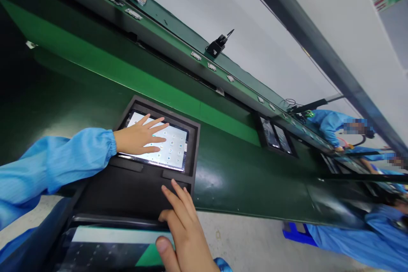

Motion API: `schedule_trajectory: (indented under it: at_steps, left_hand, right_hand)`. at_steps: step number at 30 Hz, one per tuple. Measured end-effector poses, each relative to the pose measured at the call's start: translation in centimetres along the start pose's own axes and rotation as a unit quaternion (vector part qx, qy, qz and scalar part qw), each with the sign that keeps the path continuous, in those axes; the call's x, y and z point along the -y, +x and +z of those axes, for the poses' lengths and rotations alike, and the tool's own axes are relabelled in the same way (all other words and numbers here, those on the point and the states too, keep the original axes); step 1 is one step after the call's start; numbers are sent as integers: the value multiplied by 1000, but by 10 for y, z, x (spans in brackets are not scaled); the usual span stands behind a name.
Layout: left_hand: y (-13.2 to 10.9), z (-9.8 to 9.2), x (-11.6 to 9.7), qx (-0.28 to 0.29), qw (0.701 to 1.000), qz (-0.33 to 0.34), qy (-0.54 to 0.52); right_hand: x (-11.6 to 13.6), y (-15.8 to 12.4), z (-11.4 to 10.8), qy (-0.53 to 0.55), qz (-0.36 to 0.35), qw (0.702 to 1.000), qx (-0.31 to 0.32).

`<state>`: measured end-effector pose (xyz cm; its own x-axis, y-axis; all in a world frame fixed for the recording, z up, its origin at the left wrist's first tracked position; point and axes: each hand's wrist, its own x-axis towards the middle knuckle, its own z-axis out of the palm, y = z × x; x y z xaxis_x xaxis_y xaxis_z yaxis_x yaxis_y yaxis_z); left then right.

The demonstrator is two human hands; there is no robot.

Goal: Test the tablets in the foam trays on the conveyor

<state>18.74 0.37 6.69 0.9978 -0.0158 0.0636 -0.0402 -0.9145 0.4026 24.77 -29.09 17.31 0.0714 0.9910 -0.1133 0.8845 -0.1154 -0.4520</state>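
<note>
A lit tablet (168,146) with rows of app icons lies in a black foam tray (134,182) on the green conveyor belt (229,170). My left hand (140,136) rests flat on its screen with fingers spread, open. My right hand (181,221) lies on the near edge of the black tray, fingers stretched forward and together, thumb against a second device (108,244) with a green and white screen just below. It holds nothing.
Another black tray with two tablets (276,136) sits farther along the belt. Co-workers in blue coats (331,125) stand at the right. A raised green shelf (178,46) with small labels and a black tool (218,44) runs behind the belt. A blue stool (296,233) stands on the floor.
</note>
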Motion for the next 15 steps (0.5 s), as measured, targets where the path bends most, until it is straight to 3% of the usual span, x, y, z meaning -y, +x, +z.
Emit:
schedule_trajectory:
  at_steps: [3, 8, 15]
  left_hand:
    - [-5, -6, 3, -28, 999, -12, -12]
    - [-52, -19, 3, -168, 977, -103, -76]
    - [-118, -7, -18, -200, 960, -157, -115]
  right_hand:
    - [-3, 1, 4, 19, 16, 1000, 3]
    - [-10, 8, 7, 50, 29, 998, 2]
    - [-24, 38, 19, 107, 93, 990, 10]
